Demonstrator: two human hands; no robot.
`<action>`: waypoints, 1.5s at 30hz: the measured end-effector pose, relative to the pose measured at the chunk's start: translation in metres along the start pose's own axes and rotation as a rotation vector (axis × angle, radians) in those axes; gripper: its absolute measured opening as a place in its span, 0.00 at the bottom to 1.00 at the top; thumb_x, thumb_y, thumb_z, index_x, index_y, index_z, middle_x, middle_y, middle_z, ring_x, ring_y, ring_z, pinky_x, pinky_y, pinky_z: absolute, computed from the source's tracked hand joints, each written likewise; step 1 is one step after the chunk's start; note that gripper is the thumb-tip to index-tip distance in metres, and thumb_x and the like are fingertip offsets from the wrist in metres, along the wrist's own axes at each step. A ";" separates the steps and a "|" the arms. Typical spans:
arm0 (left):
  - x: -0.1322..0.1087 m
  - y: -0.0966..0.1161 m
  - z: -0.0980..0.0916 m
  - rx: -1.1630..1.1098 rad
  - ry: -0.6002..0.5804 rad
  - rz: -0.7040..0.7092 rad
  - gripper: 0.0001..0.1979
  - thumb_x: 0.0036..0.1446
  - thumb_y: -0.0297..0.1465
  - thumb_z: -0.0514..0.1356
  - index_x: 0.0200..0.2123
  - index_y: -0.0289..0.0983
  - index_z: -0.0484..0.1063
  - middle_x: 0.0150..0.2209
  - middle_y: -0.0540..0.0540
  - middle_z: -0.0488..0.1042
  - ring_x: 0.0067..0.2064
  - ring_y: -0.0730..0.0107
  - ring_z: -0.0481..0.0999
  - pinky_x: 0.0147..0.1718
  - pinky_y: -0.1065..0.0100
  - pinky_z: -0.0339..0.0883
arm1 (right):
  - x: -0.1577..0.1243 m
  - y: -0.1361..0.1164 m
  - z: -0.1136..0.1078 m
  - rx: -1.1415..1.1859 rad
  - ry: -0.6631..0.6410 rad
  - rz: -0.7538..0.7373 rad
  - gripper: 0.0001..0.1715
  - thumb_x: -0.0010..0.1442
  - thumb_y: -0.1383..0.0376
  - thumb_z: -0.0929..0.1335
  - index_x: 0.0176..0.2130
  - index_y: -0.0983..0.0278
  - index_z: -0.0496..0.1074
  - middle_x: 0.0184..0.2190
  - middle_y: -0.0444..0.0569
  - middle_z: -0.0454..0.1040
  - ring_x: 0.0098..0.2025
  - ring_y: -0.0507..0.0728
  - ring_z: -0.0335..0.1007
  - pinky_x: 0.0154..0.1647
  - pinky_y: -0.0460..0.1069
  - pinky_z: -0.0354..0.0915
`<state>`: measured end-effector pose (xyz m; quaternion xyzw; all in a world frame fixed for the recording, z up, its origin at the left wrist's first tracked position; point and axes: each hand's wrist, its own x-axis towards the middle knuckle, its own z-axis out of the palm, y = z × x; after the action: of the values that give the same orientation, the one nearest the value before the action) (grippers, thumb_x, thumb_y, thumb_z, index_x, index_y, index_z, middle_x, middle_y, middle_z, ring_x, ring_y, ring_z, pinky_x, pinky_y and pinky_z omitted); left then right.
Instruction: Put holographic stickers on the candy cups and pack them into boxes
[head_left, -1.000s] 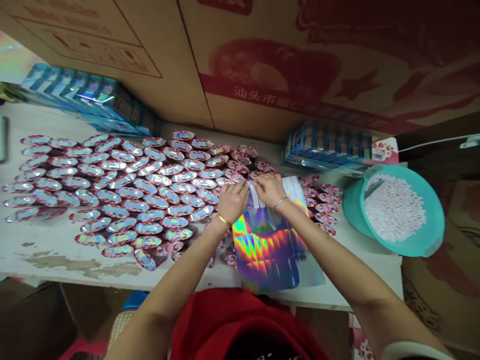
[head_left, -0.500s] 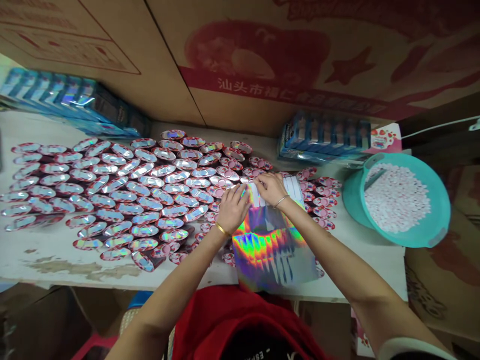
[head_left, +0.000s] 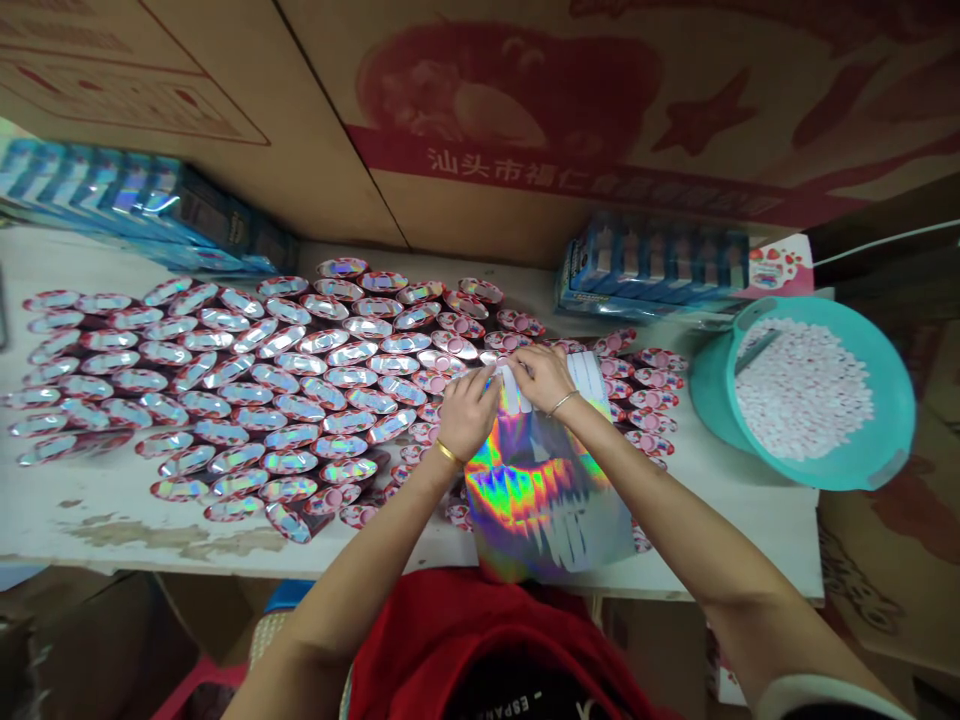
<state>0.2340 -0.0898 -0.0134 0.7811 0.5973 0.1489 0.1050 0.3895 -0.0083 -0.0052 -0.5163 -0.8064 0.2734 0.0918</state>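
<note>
A shiny holographic sticker sheet (head_left: 559, 500) with strip-like segments lies in front of me, over some packs. At its upper left edge, my left hand (head_left: 471, 410) has its fingers bent and pressed together on the sheet. My right hand (head_left: 541, 375) sits just right of it, thumb and fingers pinched at the sheet's top edge; the fingertips partly hide what is between them. Close around both hands stand many oval-topped packs (head_left: 352, 378), most with silvery tops. Some packs near the sheet show round pink pieces on top (head_left: 454, 343).
A turquoise basin (head_left: 712, 400) of small white-pink pieces stands at the table's right end. Blue boxed goods (head_left: 652, 262) sit at the back right, and more blue boxes (head_left: 150, 205) at the back left. Large cartons (head_left: 480, 150) wall off the table's (head_left: 187, 540) far side.
The view has shifted slightly. Both hands stay at the top edge of the sheet, with only tiny finger movement.
</note>
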 end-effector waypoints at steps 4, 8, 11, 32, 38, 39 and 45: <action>-0.026 0.014 -0.013 -0.154 0.013 0.011 0.08 0.63 0.33 0.54 0.41 0.38 0.71 0.52 0.38 0.72 0.53 0.58 0.70 0.50 0.56 0.63 | -0.001 0.008 0.000 -0.038 0.006 0.022 0.16 0.66 0.63 0.60 0.32 0.63 0.73 0.37 0.50 0.79 0.43 0.59 0.68 0.43 0.53 0.48; -0.039 0.021 -0.035 -0.424 0.090 -0.011 0.05 0.64 0.32 0.52 0.38 0.39 0.66 0.43 0.41 0.74 0.46 0.65 0.72 0.45 0.62 0.67 | -0.003 0.016 0.000 -0.064 0.030 0.045 0.14 0.65 0.65 0.60 0.31 0.62 0.72 0.37 0.50 0.78 0.43 0.59 0.67 0.44 0.53 0.48; -0.021 0.016 -0.039 -0.387 0.189 -0.132 0.11 0.65 0.34 0.51 0.47 0.38 0.65 0.45 0.39 0.73 0.48 0.63 0.72 0.47 0.61 0.66 | -0.007 0.017 -0.002 -0.061 0.047 0.026 0.14 0.65 0.64 0.61 0.31 0.62 0.72 0.36 0.50 0.78 0.42 0.58 0.67 0.44 0.53 0.48; -0.018 0.017 -0.023 -0.394 0.187 -0.099 0.31 0.63 0.29 0.54 0.67 0.39 0.49 0.35 0.46 0.73 0.37 0.68 0.73 0.43 0.65 0.68 | -0.017 0.036 0.002 -0.027 0.130 -0.020 0.17 0.66 0.62 0.59 0.34 0.62 0.74 0.35 0.51 0.76 0.42 0.59 0.67 0.47 0.55 0.52; -0.002 -0.004 -0.067 -0.913 0.513 -0.519 0.37 0.56 0.31 0.63 0.65 0.44 0.50 0.33 0.51 0.68 0.34 0.75 0.70 0.36 0.71 0.67 | -0.028 0.009 0.005 0.264 0.424 0.005 0.26 0.67 0.51 0.57 0.54 0.62 0.68 0.52 0.56 0.70 0.55 0.63 0.62 0.56 0.58 0.56; 0.003 -0.009 -0.070 -0.955 0.524 -0.545 0.37 0.55 0.32 0.64 0.65 0.44 0.52 0.33 0.51 0.67 0.34 0.75 0.69 0.35 0.72 0.67 | -0.027 -0.004 0.006 0.344 0.417 0.023 0.27 0.67 0.50 0.57 0.53 0.61 0.69 0.50 0.55 0.71 0.54 0.62 0.63 0.56 0.58 0.57; 0.018 -0.035 -0.071 -0.986 0.464 -0.585 0.36 0.52 0.34 0.66 0.62 0.44 0.57 0.31 0.52 0.67 0.29 0.78 0.68 0.30 0.75 0.65 | -0.006 -0.065 0.025 0.737 0.285 0.171 0.20 0.61 0.48 0.65 0.31 0.61 0.71 0.30 0.45 0.73 0.35 0.55 0.68 0.41 0.50 0.62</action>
<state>0.1814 -0.0638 0.0426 0.3917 0.6547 0.5387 0.3575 0.3309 -0.0430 0.0101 -0.5470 -0.5877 0.4762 0.3586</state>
